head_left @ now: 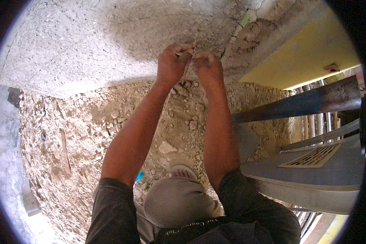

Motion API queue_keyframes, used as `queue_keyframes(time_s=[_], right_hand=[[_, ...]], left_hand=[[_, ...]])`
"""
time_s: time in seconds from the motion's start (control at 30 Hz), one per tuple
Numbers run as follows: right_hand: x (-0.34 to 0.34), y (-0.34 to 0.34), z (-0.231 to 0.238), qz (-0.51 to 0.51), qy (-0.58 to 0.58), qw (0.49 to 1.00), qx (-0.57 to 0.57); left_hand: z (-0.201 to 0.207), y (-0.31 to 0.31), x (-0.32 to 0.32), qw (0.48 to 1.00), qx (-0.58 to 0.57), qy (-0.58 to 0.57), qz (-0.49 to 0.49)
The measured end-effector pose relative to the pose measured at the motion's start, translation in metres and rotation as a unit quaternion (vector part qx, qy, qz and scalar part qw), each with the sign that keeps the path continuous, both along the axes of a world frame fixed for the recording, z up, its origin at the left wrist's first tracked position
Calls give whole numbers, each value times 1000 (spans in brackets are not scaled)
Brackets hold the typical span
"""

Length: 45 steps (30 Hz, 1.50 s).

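Both my arms reach forward to the rough grey plaster surface (69, 44) at the top of the view. My left hand (171, 67) is closed, its thumb and fingers pinching a thin pale string (163, 110). The string hangs from the hand and runs down beside my left forearm. A small brownish tip (194, 46) sticks up at those fingertips; its kind is unclear. Close on the right, my right hand (208, 70) has its fingers curled in toward the same spot. Its fingertips are blurred, and whatever they grip is hidden.
Rubble and loose stones (110, 118) cover the ground below. At the right are a yellow panel (309, 53), a dark metal pipe (297, 103) and a grey appliance-like casing (268, 171) with a vent grille (311, 156). My sandalled foot (184, 172) stands on the rubble.
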State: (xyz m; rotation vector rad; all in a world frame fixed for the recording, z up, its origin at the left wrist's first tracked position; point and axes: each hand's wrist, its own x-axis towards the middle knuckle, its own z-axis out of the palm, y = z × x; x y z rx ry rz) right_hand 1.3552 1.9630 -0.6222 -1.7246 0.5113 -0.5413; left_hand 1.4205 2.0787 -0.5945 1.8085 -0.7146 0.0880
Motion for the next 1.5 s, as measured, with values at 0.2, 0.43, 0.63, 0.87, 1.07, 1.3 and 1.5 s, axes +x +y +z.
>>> queue_keyframes(time_s=[0.2, 0.43, 0.63, 0.87, 1.07, 1.3, 1.5], right_hand=[[-9, 40, 18, -103, -97, 990, 18], [-2, 30, 19, -83, -79, 991, -72], [0, 22, 11, -33, -76, 997, 6], [-7, 13, 24, -41, -43, 998, -33], [-6, 14, 20, -43, -36, 992, -116], [-6, 14, 14, -52, -6, 988, -144], [-4, 19, 8, -51, 43, 982, -175]], left_hand=[[11, 13, 11, 992, 107, -66, -1], [20, 17, 18, 992, 90, -46, -72], [22, 12, 19, 994, 18, -4, -108], [25, 12, 14, 993, 53, 34, -104], [0, 16, 18, 991, 40, 63, -107], [-8, 12, 14, 988, 53, 109, -95], [-37, 17, 20, 996, 38, 4, -79]])
